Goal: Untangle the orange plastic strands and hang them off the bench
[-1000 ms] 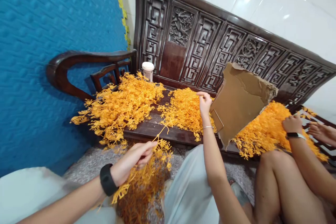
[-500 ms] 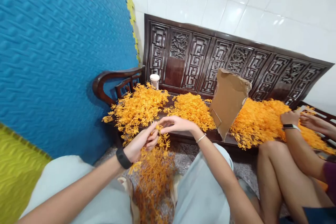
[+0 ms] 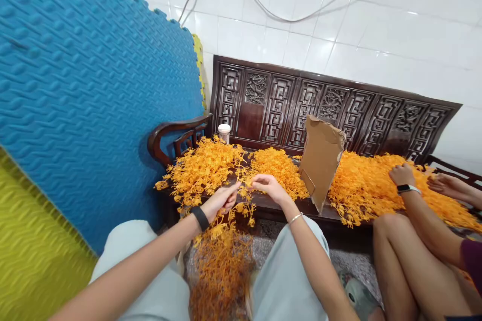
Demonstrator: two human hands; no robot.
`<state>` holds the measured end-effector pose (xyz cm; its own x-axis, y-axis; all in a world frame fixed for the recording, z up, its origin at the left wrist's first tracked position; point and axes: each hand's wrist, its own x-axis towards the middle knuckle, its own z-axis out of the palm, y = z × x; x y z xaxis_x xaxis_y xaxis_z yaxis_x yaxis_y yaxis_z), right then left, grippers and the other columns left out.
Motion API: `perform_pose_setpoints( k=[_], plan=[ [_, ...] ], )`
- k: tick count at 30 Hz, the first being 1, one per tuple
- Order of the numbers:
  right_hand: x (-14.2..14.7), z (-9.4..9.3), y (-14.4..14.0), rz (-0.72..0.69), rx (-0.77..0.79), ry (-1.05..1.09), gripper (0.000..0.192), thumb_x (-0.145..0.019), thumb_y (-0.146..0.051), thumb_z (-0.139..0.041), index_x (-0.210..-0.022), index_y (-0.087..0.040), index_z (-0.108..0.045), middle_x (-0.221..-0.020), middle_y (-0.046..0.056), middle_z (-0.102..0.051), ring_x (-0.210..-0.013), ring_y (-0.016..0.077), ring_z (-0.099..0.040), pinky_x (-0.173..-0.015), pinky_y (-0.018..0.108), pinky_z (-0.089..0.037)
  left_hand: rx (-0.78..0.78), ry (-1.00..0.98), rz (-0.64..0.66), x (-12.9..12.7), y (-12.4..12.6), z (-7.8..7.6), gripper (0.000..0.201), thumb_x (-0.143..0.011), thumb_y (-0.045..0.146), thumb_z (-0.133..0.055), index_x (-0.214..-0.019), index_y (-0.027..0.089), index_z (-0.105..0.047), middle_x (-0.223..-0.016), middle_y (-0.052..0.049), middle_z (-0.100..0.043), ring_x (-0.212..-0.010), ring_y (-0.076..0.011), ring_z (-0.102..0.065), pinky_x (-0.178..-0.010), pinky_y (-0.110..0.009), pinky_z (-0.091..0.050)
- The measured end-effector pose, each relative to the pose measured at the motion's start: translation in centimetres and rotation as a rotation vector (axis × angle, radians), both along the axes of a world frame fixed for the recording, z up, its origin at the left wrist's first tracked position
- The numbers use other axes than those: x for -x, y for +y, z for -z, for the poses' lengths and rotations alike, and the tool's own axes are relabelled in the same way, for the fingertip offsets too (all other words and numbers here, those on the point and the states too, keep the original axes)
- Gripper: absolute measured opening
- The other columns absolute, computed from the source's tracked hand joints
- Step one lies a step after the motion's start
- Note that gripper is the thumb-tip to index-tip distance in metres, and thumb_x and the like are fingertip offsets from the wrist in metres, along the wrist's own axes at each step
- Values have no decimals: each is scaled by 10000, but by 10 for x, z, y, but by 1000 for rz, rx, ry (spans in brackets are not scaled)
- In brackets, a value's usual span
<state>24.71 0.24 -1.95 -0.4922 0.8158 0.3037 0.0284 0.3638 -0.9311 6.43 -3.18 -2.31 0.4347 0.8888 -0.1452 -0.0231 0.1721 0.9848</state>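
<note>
- A white tiled wall (image 3: pixel 339 20) and a blue foam mat (image 3: pixel 83 90) stand behind a carved dark wooden counter (image 3: pixel 324 110).
- Heaps of orange sprigs (image 3: pixel 203 168) cover its seat, with a cardboard sheet (image 3: pixel 322 158) upright among them and a small white-capped jar (image 3: pixel 225 133) at the back.
- A co-worker's hands (image 3: pixel 402 174) at the right are partly cut off.
- The left hand (image 3: pixel 223 200) pinches an orange sprig (image 3: pixel 244 200); more hang between the knees.
- The right hand (image 3: pixel 268 186) pinches the same sprig, fingers together.
</note>
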Motion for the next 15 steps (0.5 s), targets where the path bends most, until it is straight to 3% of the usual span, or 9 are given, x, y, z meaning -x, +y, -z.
perform_pose_setpoints(
  k=[4,10,15],
  plan=[
    [-4,7,13,122,-139,-141,151,-687,-321,-579,-693,-171,-587,-690,0,-590,-669,124,-536,-665,251,-407,18,-1,-90,-3,14,5,467,-641,514,-548,-454,183,-278,-344,97,-250,-301,-23,-177,-365,-213,-79],
    [1,4,40,650,-580,-402,97,-699,-196,-501,-607,-166,-498,-640,-10,-542,-644,117,-493,-711,281,-332,50,-92,-66,-15,29,-2,432,-622,473,-580,-501,191,-277,-374,114,-210,-319,-18,-145,-371,-209,-47],
    [1,-5,71,918,-749,-497,101,-723,-198,-467,-628,-162,-465,-665,-3,-517,-684,126,-466,-736,307,-310,34,-195,-38,-42,62,-20,379,-677,440,-522,-514,189,-289,-358,114,-204,-316,-20,-134,-360,-200,-72]
  ],
)
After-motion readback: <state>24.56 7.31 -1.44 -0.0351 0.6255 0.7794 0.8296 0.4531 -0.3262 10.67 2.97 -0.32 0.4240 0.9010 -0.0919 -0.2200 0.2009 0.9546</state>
